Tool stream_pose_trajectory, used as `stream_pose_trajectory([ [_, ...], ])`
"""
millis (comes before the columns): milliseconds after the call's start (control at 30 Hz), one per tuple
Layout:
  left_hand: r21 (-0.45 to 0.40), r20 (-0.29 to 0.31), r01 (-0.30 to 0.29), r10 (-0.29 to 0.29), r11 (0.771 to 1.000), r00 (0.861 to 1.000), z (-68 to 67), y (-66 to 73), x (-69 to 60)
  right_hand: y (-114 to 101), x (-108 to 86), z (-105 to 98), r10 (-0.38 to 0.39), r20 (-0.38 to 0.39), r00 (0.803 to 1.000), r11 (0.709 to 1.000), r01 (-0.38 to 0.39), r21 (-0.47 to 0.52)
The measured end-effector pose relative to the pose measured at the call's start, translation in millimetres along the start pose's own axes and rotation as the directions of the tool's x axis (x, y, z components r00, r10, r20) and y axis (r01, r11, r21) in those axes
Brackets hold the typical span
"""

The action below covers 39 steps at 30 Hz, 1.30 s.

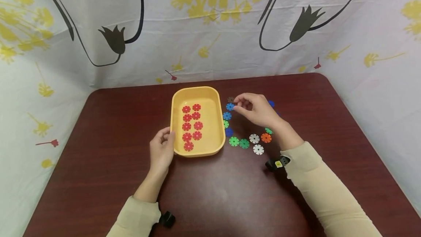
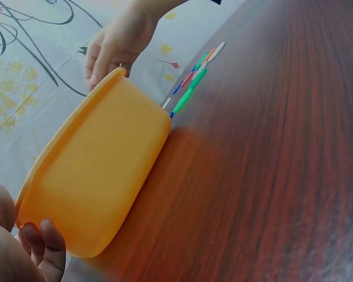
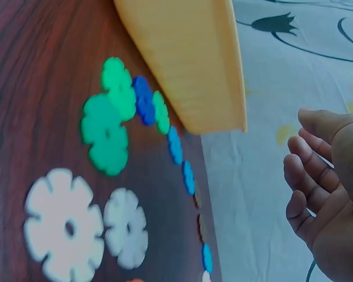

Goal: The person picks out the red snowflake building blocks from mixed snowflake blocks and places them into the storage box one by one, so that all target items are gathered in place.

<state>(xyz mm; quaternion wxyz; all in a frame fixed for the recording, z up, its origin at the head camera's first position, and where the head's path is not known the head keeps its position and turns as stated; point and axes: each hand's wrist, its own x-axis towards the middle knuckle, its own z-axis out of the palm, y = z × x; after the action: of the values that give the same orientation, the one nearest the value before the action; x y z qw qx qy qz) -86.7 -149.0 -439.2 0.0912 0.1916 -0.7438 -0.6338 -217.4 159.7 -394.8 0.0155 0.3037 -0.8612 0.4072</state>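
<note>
A yellow plastic tray (image 1: 212,120) stands on the table with several red notched discs (image 1: 186,126) lying in it, roughly in two columns. My left hand (image 1: 161,151) grips the tray's left side, thumb at the rim and fingers against the outer wall. Just right of the tray, my right hand (image 1: 260,111) hovers above loose discs, its fingers loosely bent. The right wrist view shows nothing between the right thumb and fingers (image 3: 303,170). Closest to that hand in the head view are a blue disc (image 1: 230,106) and a brown disc (image 1: 230,99).
Discs curve around beneath the right forearm: a dark green disc (image 1: 244,143), a white disc (image 1: 258,149), an orange disc (image 1: 266,138) and a blue disc (image 1: 271,103). The dark red wooden table (image 1: 210,196) ends at a patterned cloth (image 1: 210,57) behind.
</note>
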Motion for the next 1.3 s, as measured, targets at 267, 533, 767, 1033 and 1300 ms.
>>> stream_pose_trajectory([
  [267, -0.009, 0.002, -0.011, 0.011, 1.0, 1.0, 0.0, 0.6, -0.9, 18.9, -13.2, -11.0, 0.01, -0.023, 1.0, 0.999, -0.011, -0.053],
  [533, 0.003, -0.001, -0.022, 0.022, 1.0, 1.0, -0.5, 0.2, -0.5, 40.6, -28.3, -28.3, 0.046, -0.058, 0.997, 0.987, -0.055, -0.148],
  [767, -0.006, 0.003, -0.023, 0.023, 1.0, 1.0, -1.0, 1.1, 0.6, 56.0, -42.5, -35.9, 0.194, 0.039, 0.98, 0.95, -0.178, -0.256],
  [1033, -0.003, 0.003, -0.018, 0.018, 1.0, 1.0, -2.7, 1.6, 0.2, 60.6, -49.4, -35.5, 0.337, 0.125, 0.933, 0.888, -0.271, -0.371],
  [1300, 0.001, 0.001, -0.012, 0.012, 1.0, 1.0, -1.7, 1.1, 1.3, 59.1, -48.2, -33.4, 0.32, 0.15, 0.935, 0.898, -0.249, -0.361],
])
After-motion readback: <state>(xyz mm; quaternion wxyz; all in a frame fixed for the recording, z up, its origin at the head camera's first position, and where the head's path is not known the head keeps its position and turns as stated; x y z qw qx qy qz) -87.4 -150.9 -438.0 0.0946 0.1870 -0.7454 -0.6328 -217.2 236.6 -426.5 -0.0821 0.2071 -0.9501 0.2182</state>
